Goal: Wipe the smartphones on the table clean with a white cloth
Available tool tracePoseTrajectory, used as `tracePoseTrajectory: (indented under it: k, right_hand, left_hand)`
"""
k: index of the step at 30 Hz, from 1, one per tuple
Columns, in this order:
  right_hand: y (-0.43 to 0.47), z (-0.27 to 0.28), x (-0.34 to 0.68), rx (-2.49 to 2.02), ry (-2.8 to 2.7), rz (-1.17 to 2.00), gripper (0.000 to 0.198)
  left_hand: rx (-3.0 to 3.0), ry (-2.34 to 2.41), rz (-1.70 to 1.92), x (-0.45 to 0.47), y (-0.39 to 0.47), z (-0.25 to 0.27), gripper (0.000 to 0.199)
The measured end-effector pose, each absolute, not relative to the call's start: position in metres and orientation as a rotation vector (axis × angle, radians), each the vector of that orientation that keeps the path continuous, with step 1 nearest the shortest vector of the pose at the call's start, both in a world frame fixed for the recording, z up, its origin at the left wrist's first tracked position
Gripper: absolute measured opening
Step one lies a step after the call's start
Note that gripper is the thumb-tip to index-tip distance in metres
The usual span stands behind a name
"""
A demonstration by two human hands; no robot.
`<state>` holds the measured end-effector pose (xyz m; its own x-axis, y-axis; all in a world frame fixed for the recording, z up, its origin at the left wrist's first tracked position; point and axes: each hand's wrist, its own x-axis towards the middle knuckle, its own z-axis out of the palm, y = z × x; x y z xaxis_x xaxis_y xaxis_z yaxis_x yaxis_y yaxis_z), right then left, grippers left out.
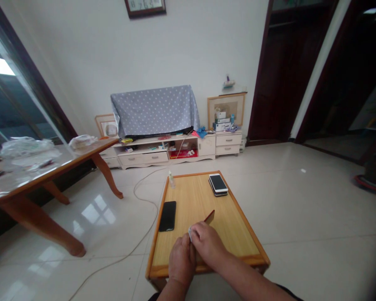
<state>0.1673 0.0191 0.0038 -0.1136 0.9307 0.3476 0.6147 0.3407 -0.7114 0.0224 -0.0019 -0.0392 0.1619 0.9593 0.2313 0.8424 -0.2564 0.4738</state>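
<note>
My left hand (182, 256) is closed near the front edge of the small wooden table (203, 192), its fingers around the near end of a flat, thin slab with a red edge (210, 216), which looks like a phone. Over the slab's middle lies my right hand (209, 241), fingers curled and touching the left. A bit of white cloth or tissue (189, 234) shows between the two hands, at the right hand's fingertips. To the left rests a black phone (167, 216). Farther back, a white phone (218, 183) tops a small stack. A clear spray bottle (171, 180) stands at the far left corner.
A larger wooden table (81, 152) with plastic bags (28, 147) stands left. A cable (144, 200) runs across the tiled floor. Against the wall is a white TV cabinet (141, 159) under a dotted grey cloth (156, 110). Dark doors (282, 83) are at right.
</note>
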Motion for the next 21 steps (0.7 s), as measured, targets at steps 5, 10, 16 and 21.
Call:
tracePoseTrajectory:
  k: [5,10,16,21]
  right_hand:
    - [0.040,0.011,0.199,-1.511,-1.701,0.439,0.024]
    - [0.056,0.013,0.223,-1.590,-1.615,0.385,0.026]
    - [0.021,0.005,0.166,-1.395,-1.858,0.520,0.019]
    - [0.053,0.013,0.212,-1.595,-1.667,0.391,0.027]
  left_hand:
    - [2.193,1.762,0.734,0.023,-0.003,-0.037,0.028]
    - [2.177,1.790,0.748,0.024,-0.003,-0.037,0.029]
    - [2.208,1.767,0.724,0.022,-0.002,-0.040,0.024]
    - [2.192,1.787,0.714,0.024,-0.003,-0.036,0.028]
